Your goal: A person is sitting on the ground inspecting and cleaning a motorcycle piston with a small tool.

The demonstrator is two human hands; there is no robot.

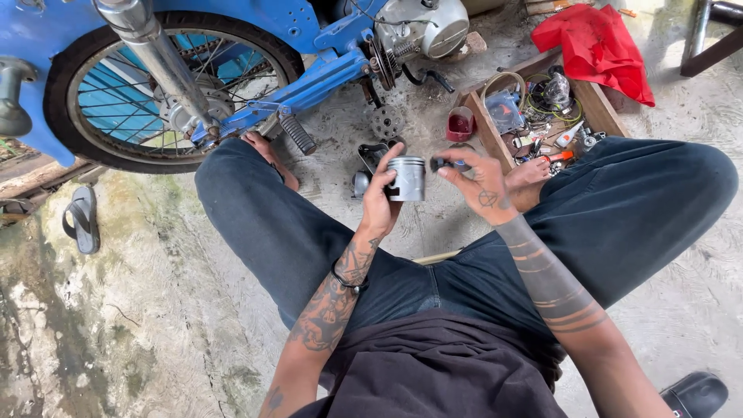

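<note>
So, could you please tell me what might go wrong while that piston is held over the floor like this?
The left hand pinches the shiny grey metal piston by its side only, above bare concrete floor; a slip could dent it. The right hand grips a small dark part at its fingertips; dropped, it might roll under the blue motorcycle or vanish among the wooden box clutter.

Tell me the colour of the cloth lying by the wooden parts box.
The cloth is bright red, seen in the head view beside the wooden box.
</note>
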